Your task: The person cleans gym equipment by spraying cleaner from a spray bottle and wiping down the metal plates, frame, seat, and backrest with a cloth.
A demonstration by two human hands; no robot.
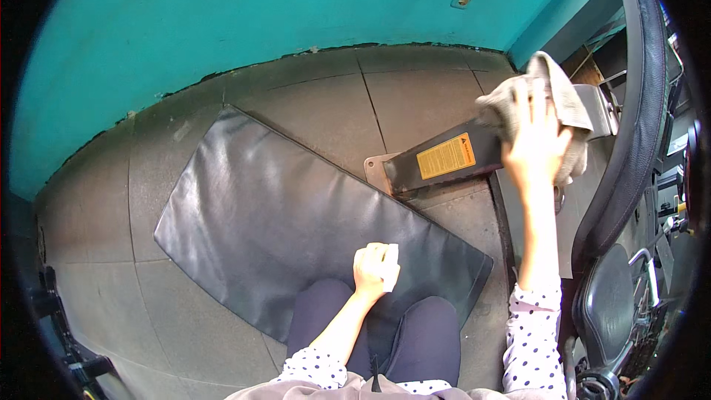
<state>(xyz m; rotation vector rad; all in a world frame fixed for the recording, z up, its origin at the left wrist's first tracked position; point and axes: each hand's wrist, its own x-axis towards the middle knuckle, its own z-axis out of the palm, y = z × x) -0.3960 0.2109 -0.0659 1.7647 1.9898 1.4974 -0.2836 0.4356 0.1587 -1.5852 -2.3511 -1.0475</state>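
My right hand [534, 150] reaches out and presses a grey-beige cloth [572, 105] against the upper part of a dark metal post [402, 172]. The cloth bunches around my fingers and hides that end of the post. A yellow warning label [446, 156] with print is stuck on the post's side. My left hand [371, 272] is closed in a fist above my lap, around a small flat white piece [392, 266] that may be folded paper or tissue. Beneath my knees lies a black padded vinyl mat [266, 205].
A turquoise wall [250, 5] with a power socket [461, 0] rises beyond the tiled floor [183, 328]. Close on my right stand a curved black padded part [639, 122] and a black seat pad [608, 294] of gym equipment. A black frame [83, 366] stands at lower left.
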